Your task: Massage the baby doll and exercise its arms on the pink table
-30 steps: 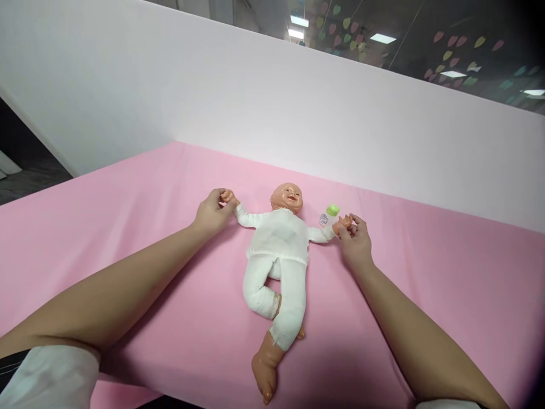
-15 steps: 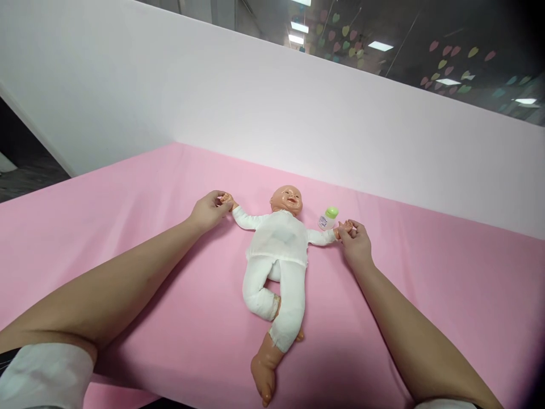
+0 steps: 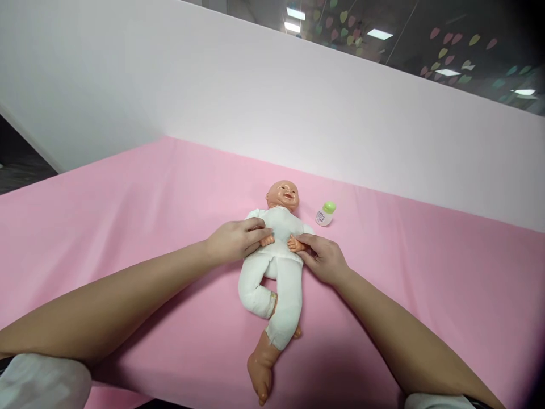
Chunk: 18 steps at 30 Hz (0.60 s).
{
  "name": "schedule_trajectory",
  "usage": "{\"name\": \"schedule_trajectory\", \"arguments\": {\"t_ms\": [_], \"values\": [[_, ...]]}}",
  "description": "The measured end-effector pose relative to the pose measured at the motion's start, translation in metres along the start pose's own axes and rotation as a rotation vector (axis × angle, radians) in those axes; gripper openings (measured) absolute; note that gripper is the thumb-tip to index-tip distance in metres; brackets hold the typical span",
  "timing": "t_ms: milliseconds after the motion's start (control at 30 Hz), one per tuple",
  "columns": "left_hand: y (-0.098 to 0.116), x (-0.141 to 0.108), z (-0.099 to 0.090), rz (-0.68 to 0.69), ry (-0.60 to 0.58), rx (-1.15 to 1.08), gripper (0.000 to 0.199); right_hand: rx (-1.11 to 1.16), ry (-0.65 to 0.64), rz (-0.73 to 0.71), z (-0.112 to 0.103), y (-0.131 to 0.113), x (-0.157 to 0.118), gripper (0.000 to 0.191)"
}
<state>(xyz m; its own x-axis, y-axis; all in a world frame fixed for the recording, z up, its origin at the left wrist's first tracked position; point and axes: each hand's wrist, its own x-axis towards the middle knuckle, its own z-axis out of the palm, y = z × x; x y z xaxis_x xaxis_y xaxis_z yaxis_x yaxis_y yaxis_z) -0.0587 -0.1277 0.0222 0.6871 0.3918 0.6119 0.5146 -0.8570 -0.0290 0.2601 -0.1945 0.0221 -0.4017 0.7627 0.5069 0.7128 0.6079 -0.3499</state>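
A baby doll [image 3: 284, 232] with a white cloth body lies on its back, its bald head at the far end and its bare feet toward me. My left hand [image 3: 237, 237] is closed around the doll's arm on the left, near its small hand. With fingers and thumb, my right hand [image 3: 322, 254] grips the other arm at the wrist. Both doll hands rest over its belly, and my fingers partly hide the forearms. One of the doll's legs is bent, the other stretched out.
A small clear bottle with a green cap [image 3: 326, 213] stands to the right of the doll's head. Pink cloth [image 3: 170, 193] covers the table. Behind it rises a white wall [image 3: 238, 85], with a dark window above carrying heart stickers.
Both my hands have moved inward with the doll's arms, from stretched out sideways to folded over its belly. The bottle has stayed where it stood.
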Motion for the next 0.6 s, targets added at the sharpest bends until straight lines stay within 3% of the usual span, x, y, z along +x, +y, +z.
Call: {"name": "schedule_trajectory", "arguments": {"t_ms": [133, 233, 333, 400, 467, 533, 600], "values": [[-0.006, 0.003, -0.011, -0.234, 0.057, -0.110, 0.033, 0.040, 0.149, 0.173, -0.001, 0.014, -0.004, 0.040], [-0.020, 0.003, -0.019, -0.603, 0.145, -0.179, 0.043, 0.104, 0.345, 0.392, -0.006, 0.033, -0.007, 0.059], [-0.048, -0.003, -0.023, -0.936, 0.242, -0.220, 0.058, 0.235, 0.430, 0.547, -0.017, 0.061, -0.007, 0.071], [-0.072, -0.008, -0.022, -1.074, 0.228, -0.231, 0.053, 0.237, 0.411, 0.652, -0.025, 0.083, -0.006, 0.073], [-0.093, -0.014, -0.020, -1.161, 0.096, -0.215, 0.036, 0.135, 0.325, 0.781, -0.032, 0.101, -0.006, 0.070], [-0.108, -0.018, -0.019, -1.182, -0.029, -0.167, 0.028, 0.046, 0.221, 0.881, -0.036, 0.115, -0.007, 0.067], [-0.115, -0.020, -0.018, -1.173, -0.083, -0.128, 0.027, 0.019, 0.164, 0.915, -0.038, 0.122, -0.008, 0.067]]}}
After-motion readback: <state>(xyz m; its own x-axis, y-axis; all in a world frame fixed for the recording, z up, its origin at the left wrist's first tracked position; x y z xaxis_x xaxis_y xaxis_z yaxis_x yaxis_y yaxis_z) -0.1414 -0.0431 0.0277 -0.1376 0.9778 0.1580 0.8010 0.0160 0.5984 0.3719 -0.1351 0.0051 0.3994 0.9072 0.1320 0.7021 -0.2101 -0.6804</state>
